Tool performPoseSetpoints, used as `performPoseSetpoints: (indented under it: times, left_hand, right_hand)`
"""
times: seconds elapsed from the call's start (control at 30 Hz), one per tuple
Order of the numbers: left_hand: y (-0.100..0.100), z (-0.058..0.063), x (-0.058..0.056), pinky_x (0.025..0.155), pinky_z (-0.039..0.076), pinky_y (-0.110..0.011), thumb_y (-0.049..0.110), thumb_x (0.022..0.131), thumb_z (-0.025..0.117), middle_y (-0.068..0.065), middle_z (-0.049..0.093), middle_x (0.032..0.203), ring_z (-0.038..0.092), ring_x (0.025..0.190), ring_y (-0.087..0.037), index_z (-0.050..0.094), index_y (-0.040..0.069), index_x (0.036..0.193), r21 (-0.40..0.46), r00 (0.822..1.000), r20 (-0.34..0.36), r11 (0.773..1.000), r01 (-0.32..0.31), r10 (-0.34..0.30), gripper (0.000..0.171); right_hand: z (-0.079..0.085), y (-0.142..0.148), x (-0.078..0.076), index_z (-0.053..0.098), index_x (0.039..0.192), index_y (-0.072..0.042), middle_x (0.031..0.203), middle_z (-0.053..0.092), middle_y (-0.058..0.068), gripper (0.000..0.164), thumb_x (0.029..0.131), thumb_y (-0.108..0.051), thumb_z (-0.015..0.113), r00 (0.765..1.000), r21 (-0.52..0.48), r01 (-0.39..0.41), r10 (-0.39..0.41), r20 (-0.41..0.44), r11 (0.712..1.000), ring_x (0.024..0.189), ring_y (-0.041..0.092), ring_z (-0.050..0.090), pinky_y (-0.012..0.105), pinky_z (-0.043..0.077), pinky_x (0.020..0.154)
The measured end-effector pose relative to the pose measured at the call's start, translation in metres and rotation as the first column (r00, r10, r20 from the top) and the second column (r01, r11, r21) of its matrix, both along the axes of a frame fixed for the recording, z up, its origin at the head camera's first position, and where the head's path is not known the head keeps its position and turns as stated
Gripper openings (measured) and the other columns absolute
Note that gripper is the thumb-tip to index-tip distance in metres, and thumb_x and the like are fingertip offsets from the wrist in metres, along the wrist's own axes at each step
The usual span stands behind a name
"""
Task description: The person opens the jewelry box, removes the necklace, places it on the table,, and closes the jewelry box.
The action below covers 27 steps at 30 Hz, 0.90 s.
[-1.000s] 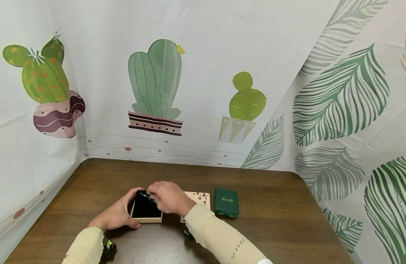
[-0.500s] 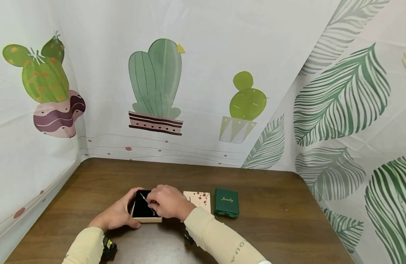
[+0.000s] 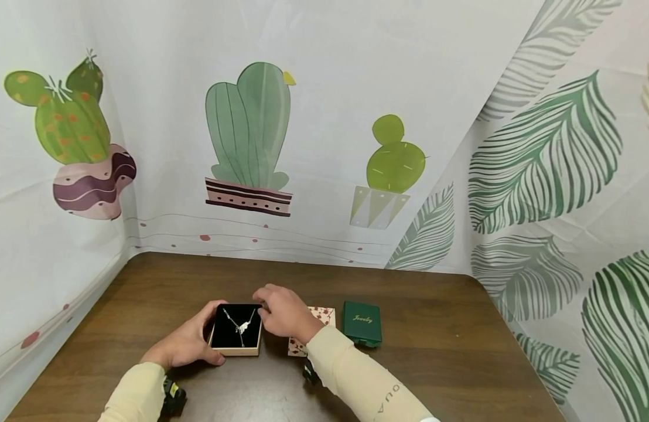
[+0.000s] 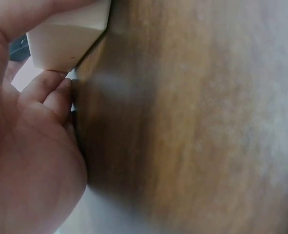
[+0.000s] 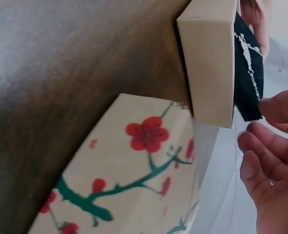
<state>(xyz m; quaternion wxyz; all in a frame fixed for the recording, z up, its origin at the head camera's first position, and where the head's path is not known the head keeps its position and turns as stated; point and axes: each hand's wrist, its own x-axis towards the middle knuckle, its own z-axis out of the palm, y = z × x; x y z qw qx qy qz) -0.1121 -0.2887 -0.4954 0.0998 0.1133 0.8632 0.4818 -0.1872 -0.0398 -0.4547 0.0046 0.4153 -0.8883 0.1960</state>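
A silver necklace [image 3: 243, 327] lies in a V on the black pad [image 3: 226, 337] of a small cream jewelry box [image 3: 235, 352]. It also shows in the right wrist view, where the chain [image 5: 252, 80] runs down the black pad. My left hand [image 3: 184, 343] grips the box from the left, thumb at the near corner, fingers round the far left side. At the box's far right corner is my right hand [image 3: 282, 310]. In the right wrist view its thumb is close by the chain's end; whether it touches is unclear. A gap separates thumb and bent fingers.
A cream lid with red blossoms [image 3: 324, 316] lies right of the box, partly behind my right wrist. Further right stands a green jewelry box [image 3: 362, 323] with gold lettering. The brown table [image 3: 435, 340] meets a printed cloth backdrop [image 3: 324, 146].
My right hand has moved from over the pad rightward to the box's far corner, uncovering the necklace, which now lies spread in a V. My left hand stays in place.
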Motion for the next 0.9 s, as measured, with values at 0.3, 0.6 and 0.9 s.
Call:
performPoseSetpoints:
  times: [0.3, 0.6, 0.9]
  left_hand:
    - [-0.0007, -0.0007, 0.0003, 0.089, 0.044, -0.021, 0.013, 0.061, 0.097, -0.015, 0.061, 0.131, 0.057, 0.105, -0.014, 0.040, 0.013, 0.146, -0.003, 1.000, -0.019, 1.000, -0.001, 0.001, 0.102]
    - [-0.0005, -0.0017, 0.0022, 0.088, 0.044, -0.022, 0.015, 0.060, 0.097, -0.014, 0.061, 0.131, 0.057, 0.102, -0.013, 0.040, 0.014, 0.146, -0.019, 1.000, -0.012, 1.000, -0.016, 0.016, 0.103]
    - [0.0031, 0.0025, 0.0077, 0.115, 0.036, -0.062, 0.025, 0.065, 0.095, -0.033, 0.040, 0.158, 0.041, 0.143, -0.045, 0.019, -0.006, 0.160, -0.164, 0.995, 0.041, 0.983, -0.078, 0.086, 0.126]
  right_hand:
    - [-0.0065, 0.0008, -0.0024, 0.067, 0.132, -0.012, 0.109, 0.073, 0.002, 0.035, 0.098, -0.014, 0.069, 0.965, -0.091, 0.055, -0.029, 0.260, 0.994, 0.093, 0.006, 0.064, 0.020, 0.052, 0.081]
    - [-0.0098, -0.0007, 0.0006, 0.068, 0.128, -0.007, 0.089, 0.065, -0.001, 0.035, 0.093, -0.004, 0.075, 0.848, -0.252, 0.153, 0.004, 0.530, 0.956, 0.070, 0.002, 0.058, 0.019, 0.050, 0.069]
    - [-0.0067, -0.0003, 0.0012, 0.070, 0.124, -0.009, 0.093, 0.061, 0.001, 0.031, 0.094, -0.004, 0.073, 0.821, -0.321, 0.201, 0.019, 0.570, 0.926, 0.075, 0.006, 0.053, 0.021, 0.047, 0.071]
